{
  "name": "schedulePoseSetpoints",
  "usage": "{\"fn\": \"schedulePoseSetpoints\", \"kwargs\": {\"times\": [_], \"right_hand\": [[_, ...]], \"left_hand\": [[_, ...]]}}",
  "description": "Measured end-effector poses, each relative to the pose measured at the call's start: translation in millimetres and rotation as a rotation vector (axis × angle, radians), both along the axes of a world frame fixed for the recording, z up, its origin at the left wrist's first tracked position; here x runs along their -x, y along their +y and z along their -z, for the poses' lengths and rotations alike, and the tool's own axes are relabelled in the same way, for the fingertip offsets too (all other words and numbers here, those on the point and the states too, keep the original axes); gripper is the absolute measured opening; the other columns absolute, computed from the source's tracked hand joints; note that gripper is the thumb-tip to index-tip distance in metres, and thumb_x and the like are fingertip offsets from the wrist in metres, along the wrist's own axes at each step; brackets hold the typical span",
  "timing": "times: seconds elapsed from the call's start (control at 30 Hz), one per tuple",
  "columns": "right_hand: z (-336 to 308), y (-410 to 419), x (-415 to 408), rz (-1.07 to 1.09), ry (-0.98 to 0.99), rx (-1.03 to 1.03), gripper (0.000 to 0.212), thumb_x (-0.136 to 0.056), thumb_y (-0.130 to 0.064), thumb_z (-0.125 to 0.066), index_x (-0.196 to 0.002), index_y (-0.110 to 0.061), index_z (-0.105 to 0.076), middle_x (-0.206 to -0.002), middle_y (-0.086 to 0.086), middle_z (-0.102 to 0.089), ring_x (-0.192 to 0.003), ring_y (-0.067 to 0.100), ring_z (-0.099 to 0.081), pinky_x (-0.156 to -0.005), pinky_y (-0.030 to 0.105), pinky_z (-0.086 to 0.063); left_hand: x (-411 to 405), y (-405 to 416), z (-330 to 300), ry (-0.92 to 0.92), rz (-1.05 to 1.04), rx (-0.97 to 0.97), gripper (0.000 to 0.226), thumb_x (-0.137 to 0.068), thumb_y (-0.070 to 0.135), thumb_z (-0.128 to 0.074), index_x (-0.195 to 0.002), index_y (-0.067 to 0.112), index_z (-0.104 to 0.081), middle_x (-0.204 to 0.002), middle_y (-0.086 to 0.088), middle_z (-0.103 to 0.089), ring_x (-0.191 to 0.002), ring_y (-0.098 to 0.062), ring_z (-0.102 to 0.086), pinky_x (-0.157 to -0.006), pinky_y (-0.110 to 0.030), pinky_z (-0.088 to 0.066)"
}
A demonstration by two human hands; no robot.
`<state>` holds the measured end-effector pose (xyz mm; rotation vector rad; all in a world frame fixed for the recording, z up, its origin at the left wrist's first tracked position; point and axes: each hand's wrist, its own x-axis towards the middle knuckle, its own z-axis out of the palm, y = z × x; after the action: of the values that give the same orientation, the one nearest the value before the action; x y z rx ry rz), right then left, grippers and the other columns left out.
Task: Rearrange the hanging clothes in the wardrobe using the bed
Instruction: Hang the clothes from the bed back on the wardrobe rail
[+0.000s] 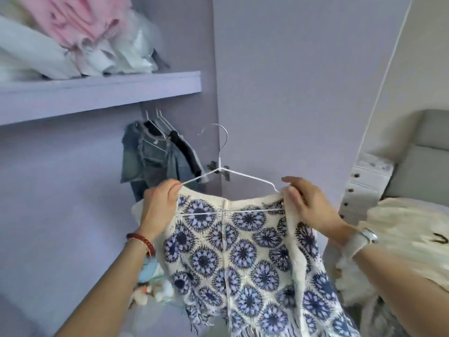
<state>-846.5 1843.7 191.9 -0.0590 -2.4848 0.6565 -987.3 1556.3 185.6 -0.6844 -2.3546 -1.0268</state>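
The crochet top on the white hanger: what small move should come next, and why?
Probably lift the white hanger toward the rail. Both hands pinch the crochet top at its shoulders, which appear seated on the hanger, and its hook is free, near the hung denim jacket.

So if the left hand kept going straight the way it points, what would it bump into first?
Probably the denim clothes hanging up ahead of the left hand, though depth is hard to judge.
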Motion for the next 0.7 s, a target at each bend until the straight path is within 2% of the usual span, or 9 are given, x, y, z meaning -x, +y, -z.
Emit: {"fn": "schedulePoseSetpoints", "kwargs": {"times": [0.1,0.17,0.23,0.3,0.37,0.43,0.5,0.6,0.7], "right_hand": [[6,-35,39,-0.215,-0.149,-0.032,0.031,-0.095,-0.013,-0.044,-0.124,-0.009,-0.053,-0.094,-0.005,-0.055,-0.081,0.005,-0.051,-0.078,0.024,-0.041],[9,-58,63,-0.304,-0.141,-0.125,0.027,-0.093,-0.013,-0.047,-0.118,-0.008,-0.058,-0.091,-0.005,-0.057,-0.082,0.008,-0.053,-0.078,0.024,-0.041],[13,-76,81,-0.309,-0.065,-0.189,0.021,-0.092,-0.015,-0.051,-0.108,-0.009,-0.063,-0.098,0.002,-0.065,-0.091,0.019,-0.059,-0.077,0.026,-0.04],[18,-97,102,-0.316,-0.007,-0.183,0.019,-0.091,-0.018,-0.052,-0.103,-0.011,-0.065,-0.097,0.004,-0.069,-0.087,0.024,-0.064,-0.073,0.026,-0.041],[24,-118,122,-0.323,0.04,-0.148,0.018,-0.091,-0.017,-0.053,-0.102,-0.012,-0.066,-0.091,0.006,-0.071,-0.078,0.026,-0.067,-0.068,0.024,-0.042],[31,-140,146,-0.311,0.068,-0.1,0.018,-0.092,-0.019,-0.052,-0.102,-0.012,-0.066,-0.087,0.008,-0.071,-0.074,0.028,-0.067,-0.066,0.028,-0.046],[34,-160,172,-0.279,0.071,-0.024,0.021,-0.093,-0.024,-0.05,-0.103,-0.014,-0.065,-0.088,0.007,-0.071,-0.077,0.029,-0.066,-0.067,0.03,-0.046],[33,-185,216,-0.238,0.07,0.154,0.023,-0.094,-0.027,-0.048,-0.102,-0.013,-0.065,-0.09,0.007,-0.071,-0.082,0.028,-0.064,-0.065,0.025,-0.036],[24,-202,259,-0.239,0.012,0.343,0.026,-0.095,-0.027,-0.045,-0.101,-0.007,-0.061,-0.087,0.012,-0.068,-0.083,0.031,-0.062,-0.067,0.031,-0.043]], "left_hand": [[15,-54,7,0.01,-0.157,-0.009,0.02,-0.093,0.009,-0.049,-0.087,0.001,-0.067,-0.073,-0.002,-0.063,-0.068,-0.022,-0.056,-0.083,-0.038,-0.044],[22,-84,12,-0.008,-0.228,-0.022,0.021,-0.094,0.009,-0.048,-0.087,0.001,-0.067,-0.076,-0.001,-0.062,-0.073,-0.023,-0.055,-0.094,-0.051,-0.04],[28,-103,13,-0.016,-0.281,-0.026,0.021,-0.094,0.01,-0.047,-0.088,0.002,-0.066,-0.085,-0.008,-0.066,-0.081,-0.027,-0.057,-0.103,-0.052,-0.029],[30,-122,12,-0.06,-0.375,-0.014,0.021,-0.095,0.012,-0.046,-0.093,0.005,-0.066,-0.098,-0.01,-0.067,-0.097,-0.029,-0.056,-0.108,-0.052,-0.019],[30,-137,11,-0.083,-0.471,0.02,0.022,-0.095,0.013,-0.046,-0.105,0.01,-0.065,-0.112,-0.009,-0.063,-0.112,-0.029,-0.05,-0.108,-0.053,-0.018],[27,-145,5,-0.026,-0.529,0.05,0.027,-0.093,0.012,-0.048,-0.117,0.012,-0.06,-0.121,-0.011,-0.057,-0.118,-0.03,-0.045,-0.107,-0.047,-0.023],[24,-145,-9,0.138,-0.572,0.08,0.03,-0.09,0.011,-0.049,-0.118,0.01,-0.059,-0.12,-0.013,-0.056,-0.116,-0.032,-0.045,-0.1,-0.043,-0.027],[33,-136,-40,0.384,-0.646,0.182,0.033,-0.084,0.015,-0.046,-0.113,0.009,-0.06,-0.118,-0.015,-0.056,-0.113,-0.033,-0.047,-0.091,-0.046,-0.035],[52,-121,-62,0.477,-0.728,0.321,0.039,-0.082,0.013,-0.051,-0.12,0.009,-0.057,-0.131,-0.019,-0.049,-0.125,-0.039,-0.041,-0.097,-0.053,-0.033]]}}
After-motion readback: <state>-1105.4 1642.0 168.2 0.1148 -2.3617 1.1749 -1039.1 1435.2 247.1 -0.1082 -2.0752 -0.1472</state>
